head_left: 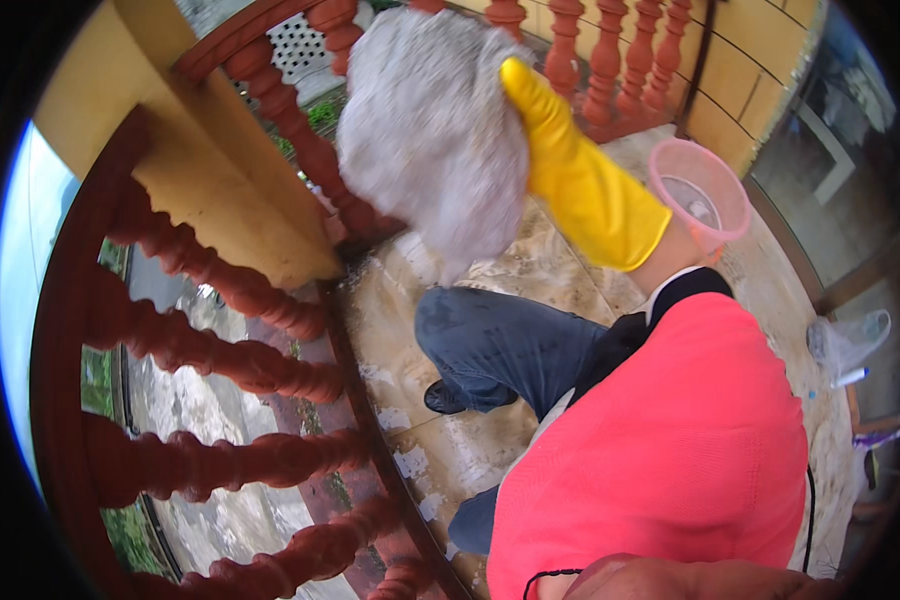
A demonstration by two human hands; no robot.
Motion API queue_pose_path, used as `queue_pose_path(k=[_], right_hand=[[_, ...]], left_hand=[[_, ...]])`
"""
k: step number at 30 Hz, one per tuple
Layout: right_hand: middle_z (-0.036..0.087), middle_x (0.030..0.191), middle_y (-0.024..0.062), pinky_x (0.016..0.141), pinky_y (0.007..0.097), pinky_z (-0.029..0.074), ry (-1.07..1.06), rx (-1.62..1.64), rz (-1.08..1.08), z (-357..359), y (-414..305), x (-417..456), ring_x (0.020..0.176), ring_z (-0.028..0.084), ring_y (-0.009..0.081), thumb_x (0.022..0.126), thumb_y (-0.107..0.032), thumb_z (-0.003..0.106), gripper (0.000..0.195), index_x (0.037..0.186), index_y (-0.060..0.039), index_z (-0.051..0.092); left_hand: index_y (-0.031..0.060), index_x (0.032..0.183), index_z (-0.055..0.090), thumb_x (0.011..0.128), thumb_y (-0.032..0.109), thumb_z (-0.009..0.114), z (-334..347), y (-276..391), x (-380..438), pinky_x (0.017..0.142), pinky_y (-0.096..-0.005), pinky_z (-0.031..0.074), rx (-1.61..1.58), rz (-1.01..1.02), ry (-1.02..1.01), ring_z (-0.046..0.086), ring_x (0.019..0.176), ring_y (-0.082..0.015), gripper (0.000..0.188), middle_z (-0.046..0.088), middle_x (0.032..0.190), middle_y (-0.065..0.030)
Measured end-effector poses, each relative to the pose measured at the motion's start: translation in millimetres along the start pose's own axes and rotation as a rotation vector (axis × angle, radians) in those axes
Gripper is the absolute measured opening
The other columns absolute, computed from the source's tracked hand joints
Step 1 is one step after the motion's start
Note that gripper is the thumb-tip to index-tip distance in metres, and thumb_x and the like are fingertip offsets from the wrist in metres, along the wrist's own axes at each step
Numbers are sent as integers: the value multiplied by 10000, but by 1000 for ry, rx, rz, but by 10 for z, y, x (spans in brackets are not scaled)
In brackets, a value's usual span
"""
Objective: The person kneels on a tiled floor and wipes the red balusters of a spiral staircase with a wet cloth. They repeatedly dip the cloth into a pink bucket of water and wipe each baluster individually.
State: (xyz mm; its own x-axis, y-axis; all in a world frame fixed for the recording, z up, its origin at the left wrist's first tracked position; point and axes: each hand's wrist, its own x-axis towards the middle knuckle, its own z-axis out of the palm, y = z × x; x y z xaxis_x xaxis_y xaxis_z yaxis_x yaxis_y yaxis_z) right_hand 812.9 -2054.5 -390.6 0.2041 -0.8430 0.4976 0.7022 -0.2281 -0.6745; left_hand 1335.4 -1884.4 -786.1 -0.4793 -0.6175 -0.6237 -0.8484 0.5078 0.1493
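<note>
My right hand (581, 172), in a yellow rubber glove, is raised in the upper middle of the head view. It grips a bunched grey-white cloth (435, 135) by its right side. The thumb lies over the near face of the cloth, and the other fingers are hidden behind it. Motion blurs the cloth, which hangs above my bent knee (465, 322) and in front of the red balusters. My left hand is out of view.
A red baluster railing (217, 465) curves along the left and meets a yellow pillar (217, 165). A pink plastic bucket (739, 195) stands on the wet, stained tile floor (442, 442). At right are a glass door (832, 150) and a clear plastic bag (855, 341).
</note>
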Motion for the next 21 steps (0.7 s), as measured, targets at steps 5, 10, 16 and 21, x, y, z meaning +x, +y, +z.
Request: queue_pose_path(k=[5,10,16,21], right_hand=[[652,1187,117,956,419,490,467,-824,-25,-719,-1556,-622,1079,627,244,872,-435,719,601,1306,-51,559],[696,1033,94,807,363,530,810,-1348,-48,-1764,-2345,-1245,915,665,194,880,-377,728,494,1211,-25,629],[696,1069,177,847,423,510,1229,-1788,211,-2906,-2560,-2510,981,668,308,809,-414,739,522,1139,-15,671],[677,1143,217,915,435,492,1231,-1747,572,-2895,-1339,-2998,1099,642,355,765,-396,743,530,1151,-37,682]], left_hand=[[60,1067,698,922,220,483,445,-952,189,726,-467,550,434,343,-433,709,881,-330,305,717,994,-172],[61,1070,698,920,217,487,205,-792,231,729,-464,551,446,246,-465,708,885,-332,302,717,993,-174],[63,1073,698,919,214,492,-5,-507,453,732,-459,552,443,234,-431,707,890,-334,299,717,990,-177],[64,1076,697,917,212,496,-2,-553,42,735,-456,553,400,133,-462,707,894,-336,296,717,989,-180]])
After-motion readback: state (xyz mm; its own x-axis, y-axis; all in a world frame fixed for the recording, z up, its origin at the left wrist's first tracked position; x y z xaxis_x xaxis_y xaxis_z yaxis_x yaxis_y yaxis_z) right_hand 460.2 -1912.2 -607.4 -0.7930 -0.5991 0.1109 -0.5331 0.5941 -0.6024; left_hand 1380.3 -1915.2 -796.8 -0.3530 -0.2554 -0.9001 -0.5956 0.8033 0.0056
